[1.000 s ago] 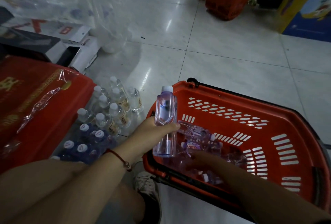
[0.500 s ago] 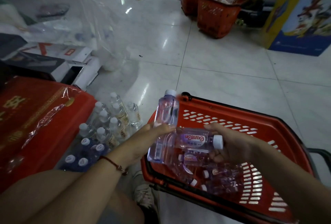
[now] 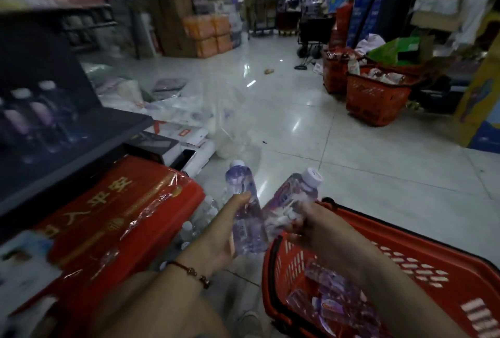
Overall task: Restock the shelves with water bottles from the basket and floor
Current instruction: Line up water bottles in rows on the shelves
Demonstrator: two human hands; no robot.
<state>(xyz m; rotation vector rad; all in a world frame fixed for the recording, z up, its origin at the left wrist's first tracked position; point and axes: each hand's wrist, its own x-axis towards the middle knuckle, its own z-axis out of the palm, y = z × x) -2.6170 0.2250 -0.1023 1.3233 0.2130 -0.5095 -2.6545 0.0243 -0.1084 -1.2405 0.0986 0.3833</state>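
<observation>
We see both hands up above the near-left corner of the red basket [image 3: 422, 262], each wrapped around a water bottle. The left hand [image 3: 224, 232] grips the first bottle [image 3: 244, 213] round its lower body, thumb laid along the side; its long axis runs nearly upright, white cap toward twelve o'clock with a slight lean to eleven. The right hand [image 3: 311, 225] clutches the second bottle [image 3: 290, 199] by its lower half, though the fingers are blurred, so we cannot tell exactly how they lie; this bottle tilts, its base at seven o'clock and its white cap pointing to one o'clock. The two bottles sit just beside each other, their lower ends close together and their caps splayed apart in a V. Down in the basket, at five o'clock from the hands, we see more bottles [image 3: 332, 305] lying on their sides in a loose pile. At nine o'clock from the left hand, a cluster of floor bottles [image 3: 201, 216] stands upright on the tiles, caps up, tucked against the red wrapped box [image 3: 116, 216]. Farther out at ten o'clock, the dark shelf [image 3: 81, 148] carries blurred bottles standing upright. A red cord bracelet [image 3: 189, 272] circles the left wrist. At one o'clock across the glossy floor, other red baskets [image 3: 376, 99] stand loaded with goods.
</observation>
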